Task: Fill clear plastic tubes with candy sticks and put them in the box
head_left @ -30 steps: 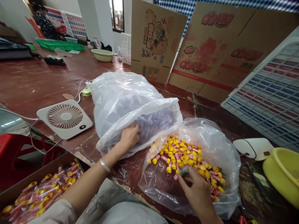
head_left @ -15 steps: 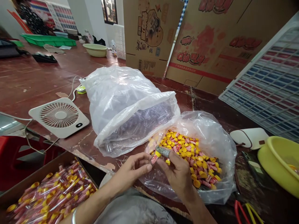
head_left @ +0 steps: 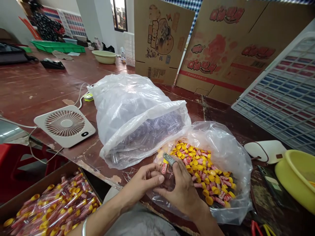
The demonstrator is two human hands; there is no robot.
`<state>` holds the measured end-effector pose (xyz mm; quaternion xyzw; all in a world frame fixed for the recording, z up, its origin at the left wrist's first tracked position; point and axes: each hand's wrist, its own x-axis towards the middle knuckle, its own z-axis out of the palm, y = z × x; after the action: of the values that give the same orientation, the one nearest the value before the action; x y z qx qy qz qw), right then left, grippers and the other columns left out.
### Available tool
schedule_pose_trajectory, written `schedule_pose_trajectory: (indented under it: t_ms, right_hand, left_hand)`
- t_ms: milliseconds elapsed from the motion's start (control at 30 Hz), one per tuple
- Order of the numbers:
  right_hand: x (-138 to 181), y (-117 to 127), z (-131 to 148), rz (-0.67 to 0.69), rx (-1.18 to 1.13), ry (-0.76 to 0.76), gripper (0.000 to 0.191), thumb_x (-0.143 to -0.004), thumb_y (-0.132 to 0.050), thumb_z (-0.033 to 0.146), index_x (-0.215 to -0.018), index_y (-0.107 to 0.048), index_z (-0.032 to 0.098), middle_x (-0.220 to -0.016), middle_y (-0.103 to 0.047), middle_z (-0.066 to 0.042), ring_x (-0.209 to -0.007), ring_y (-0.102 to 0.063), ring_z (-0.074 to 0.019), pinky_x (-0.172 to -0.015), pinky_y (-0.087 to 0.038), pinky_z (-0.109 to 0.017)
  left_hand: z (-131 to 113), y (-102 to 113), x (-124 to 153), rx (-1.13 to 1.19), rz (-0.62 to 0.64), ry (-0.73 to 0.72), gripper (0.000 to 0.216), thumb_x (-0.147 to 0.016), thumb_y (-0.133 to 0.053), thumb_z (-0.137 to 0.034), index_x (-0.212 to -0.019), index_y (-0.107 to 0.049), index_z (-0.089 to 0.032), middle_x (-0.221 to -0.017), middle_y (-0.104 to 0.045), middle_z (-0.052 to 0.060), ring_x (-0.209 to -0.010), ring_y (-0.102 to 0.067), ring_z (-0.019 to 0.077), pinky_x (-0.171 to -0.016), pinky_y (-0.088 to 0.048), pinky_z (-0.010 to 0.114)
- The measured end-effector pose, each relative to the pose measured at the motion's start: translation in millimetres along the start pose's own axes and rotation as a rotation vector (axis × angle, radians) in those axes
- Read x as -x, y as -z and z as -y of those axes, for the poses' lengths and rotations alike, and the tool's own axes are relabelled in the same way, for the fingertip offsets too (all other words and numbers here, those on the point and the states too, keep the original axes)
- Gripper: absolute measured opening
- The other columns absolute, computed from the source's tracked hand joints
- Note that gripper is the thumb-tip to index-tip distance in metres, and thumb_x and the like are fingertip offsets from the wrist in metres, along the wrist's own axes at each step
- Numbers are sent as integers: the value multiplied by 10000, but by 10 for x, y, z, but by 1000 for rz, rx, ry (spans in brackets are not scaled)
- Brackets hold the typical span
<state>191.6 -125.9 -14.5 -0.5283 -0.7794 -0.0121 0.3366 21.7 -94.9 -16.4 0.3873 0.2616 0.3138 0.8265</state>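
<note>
Out of the white sack [head_left: 128, 88] now, the left hand [head_left: 145, 180] grips a yellow-capped vial [head_left: 164, 168] in front of that sack; the right hand [head_left: 183, 186] meets it too, its own grasp unclear to me. So both hands now attend to one piece.

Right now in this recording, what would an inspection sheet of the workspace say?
Surface: red-brown tabletop, chipped at the near edge.
Job's things: yellow-capped piece between the hands; more in the clear bag; clear tubes in the white bag.
Clutter: fan, yellow basin.
Hands: left hand pinches the piece; right hand beside it, grip unclear.
Cables: white cord by the fan.
Surroundings: cardboard panels, white rack, background person.
</note>
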Motion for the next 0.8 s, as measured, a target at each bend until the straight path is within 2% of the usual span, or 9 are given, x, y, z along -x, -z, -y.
schedule_pose_trajectory:
  t_ms: [100,267,433,533,600,667,733,767,800]
  right_hand:
    - [6,-21,-6,-6,-51,-36,690,-779,-763,520,-1277,-447,161,-1187,-625,-182,-1188,-602,-351,-953,-563,-520]
    - [13,-35,-45,-8,-83,-26,596,-849,-704,468,-1287,-431,171,-1185,-616,-173,-1203,-589,-334,-970,-551,-527]
    - [7,-67,-85,-77,-67,36,444,-838,-720,386,-1165,-495,188,-1132,-637,-152,-1141,-618,-311,-954,-560,-511]
    - [-1,-71,-69,-105,-52,56,439,-813,-743,372,-1136,-513,184,-1088,-656,-144,-1124,-631,-317,-963,-551,-532]
    - [-11,-36,-62,-45,-51,78,494,-813,-756,382,-1189,-511,177,-1141,-661,-151,-1181,-614,-318,-1003,-530,-540]
    - [-13,34,-100,55,-30,91,683,-790,-782,455,-1319,-467,160,-1296,-615,-180,-1303,-535,-338,-1044,-504,-548]
    - [6,120,-212,110,19,62,845,-781,-770,543,-1429,-394,153,-1435,-522,-196,-1385,-452,-351,-1065,-487,-550]
    - [26,160,-296,93,51,22,830,-807,-735,566,-1440,-390,157,-1453,-506,-195,-1382,-457,-347,-1059,-492,-540]
    - [53,196,-391,57,90,-24,735,-855,-680,568,-1413,-425,162,-1426,-533,-190,-1344,-502,-336,-1036,-509,-522]
  left_hand:
    - [-1,4,-22,-8,-17,0,367,-777,-810,-376,-985,-636,-128,-825,-725,64,-774,-664,156,-745,-485,242]
    - [7,3,-93,-5,-33,1,373,-756,-827,-370,-952,-622,-127,-799,-719,63,-756,-677,174,-721,-492,262]
    - [30,-21,-137,-17,-65,-2,357,-757,-822,-355,-911,-601,-121,-761,-694,53,-727,-666,160,-709,-484,254]
    - [53,-83,-167,-6,-58,7,351,-753,-808,-339,-929,-580,-138,-784,-675,33,-708,-654,151,-721,-502,273]
    - [30,-94,-231,-78,-38,4,323,-748,-780,-295,-954,-573,-157,-786,-644,-1,-643,-613,126,-670,-500,265]
    - [-64,-36,-352,-342,-65,-67,199,-771,-704,-225,-916,-584,-161,-760,-614,-20,-620,-573,115,-624,-474,241]
    - [-244,98,-529,-834,-218,-201,65,-799,-614,-150,-861,-600,-162,-766,-630,-6,-677,-587,136,-639,-465,237]
    - [-358,183,-632,-1087,-327,-268,72,-815,-578,-123,-865,-611,-163,-814,-659,15,-741,-612,156,-682,-475,249]
    - [-478,271,-742,-1303,-438,-315,114,-835,-559,-116,-913,-625,-167,-890,-686,39,-813,-635,178,-732,-484,266]
